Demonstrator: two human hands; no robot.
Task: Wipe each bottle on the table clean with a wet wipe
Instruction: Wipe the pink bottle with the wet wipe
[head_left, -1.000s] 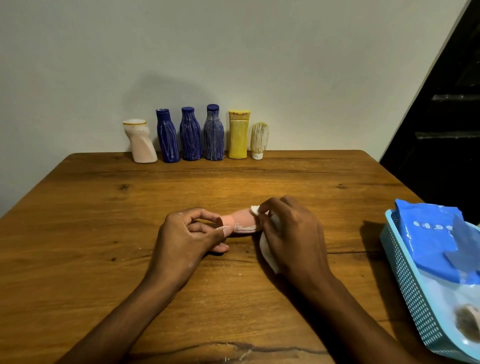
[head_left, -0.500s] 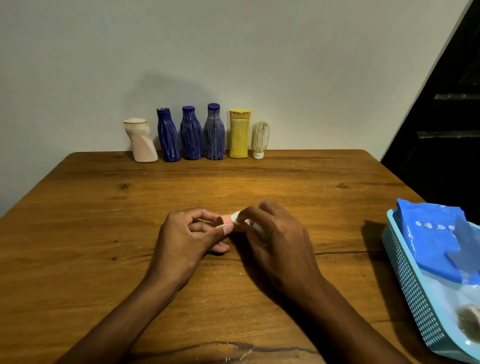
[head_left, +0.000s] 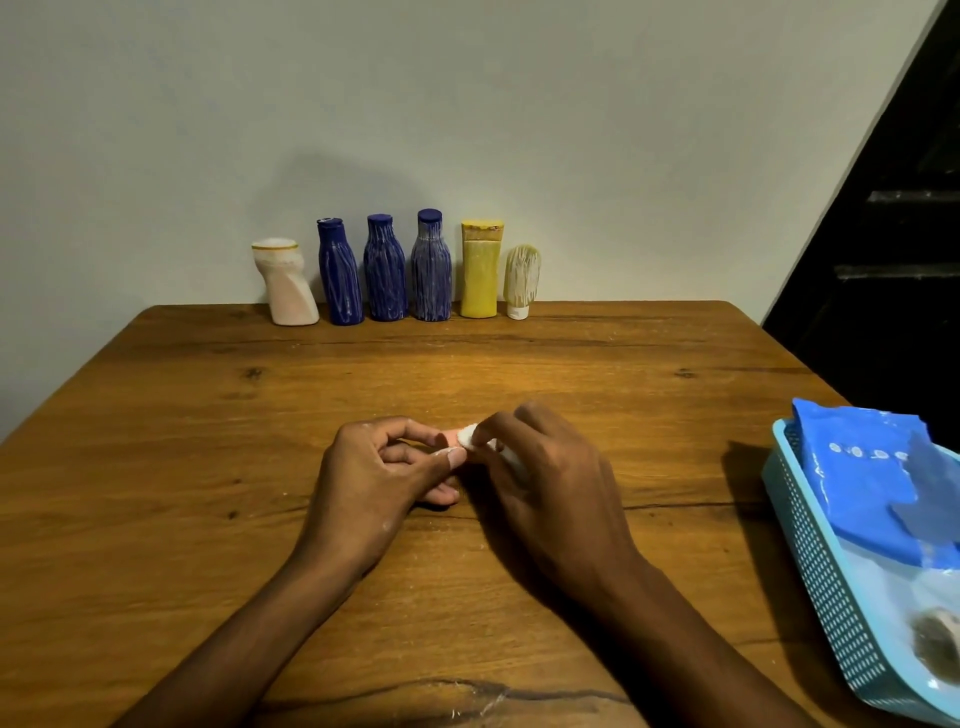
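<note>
Nearest: left hand (head_left: 387, 478) and right hand (head_left: 550, 478) meeting mid-table over wooden table (head_left: 182, 467). Left: fingers and thumb pinching one end of small pink bottle (head_left: 451, 438), held lying sideways just above the tabletop. Right: fingers curled, gripping white wet wipe (head_left: 470, 437) and pressing it against the bottle's other end; wipe tail trailing under the palm. Only a sliver of pink visible between the hands, rest hidden.

Handling, judged: pink bottle small, light, rigid plastic, likely slick once damp; best pinched at the end as now, leaving the body free for the wipe. Wipe soft, limp, wet; bunch between fingertips. Not fragile.

Right edge: one light-blue perforated basket (head_left: 810, 561), holding one blue wipe pack (head_left: 872, 478) and one dark roundish item near the bottom corner, too blurred to name.

Far edge, against the wall, one row of six upright, close together, well apart from the hands:
- one white slanted bottle (head_left: 285, 283), leftmost
- three blue bottles: (head_left: 338, 273), (head_left: 385, 269), (head_left: 431, 267), streaked white
- one yellow tube (head_left: 481, 270), standing on its cap end or base, cannot tell which
- one small cream bottle (head_left: 521, 280), rightmost, streaked

Count: seven bottles total including the pink one; one wipe in hand; two hands, both occupied. Far row streaked, judged not yet clean. Taller ones probably best gripped round the body, cap done separately.
</note>
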